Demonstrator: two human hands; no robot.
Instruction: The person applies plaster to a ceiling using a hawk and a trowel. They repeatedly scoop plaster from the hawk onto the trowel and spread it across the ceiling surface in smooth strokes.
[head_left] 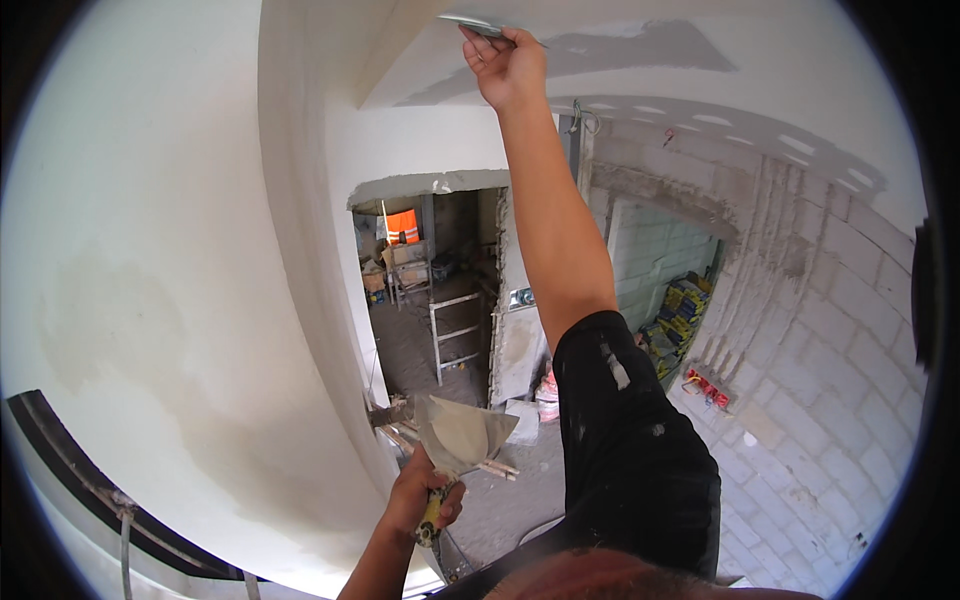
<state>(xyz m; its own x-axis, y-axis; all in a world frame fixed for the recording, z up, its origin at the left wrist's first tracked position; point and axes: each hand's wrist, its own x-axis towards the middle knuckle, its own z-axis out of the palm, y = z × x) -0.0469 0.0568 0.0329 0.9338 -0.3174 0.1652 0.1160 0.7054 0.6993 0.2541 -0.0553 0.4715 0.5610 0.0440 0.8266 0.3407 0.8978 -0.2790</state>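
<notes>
My left hand [418, 498] is closed around the yellowish, stained handle of a wide putty knife [492, 430]. On its blade lies a pale, smooth lump of filler [458, 440]. My right arm reaches high overhead. There my right hand [510, 70] grips a second, smaller putty knife [484, 28], whose handle is mostly hidden by the fingers. Its blade is at the ceiling [800, 60], close to the inner corner with a white beam; whether it touches cannot be made out. Darker grey filler [640, 48] spreads over the ceiling beside this hand.
A smooth pale wall [150, 250] fills the left side. Ahead is a rough doorway with a metal ladder frame [455, 330] and an orange vest [402, 225]. Bare block wall [830, 300] with cut channels and red socket boxes [708, 390] stands at right. Dark railing [90, 480] runs lower left.
</notes>
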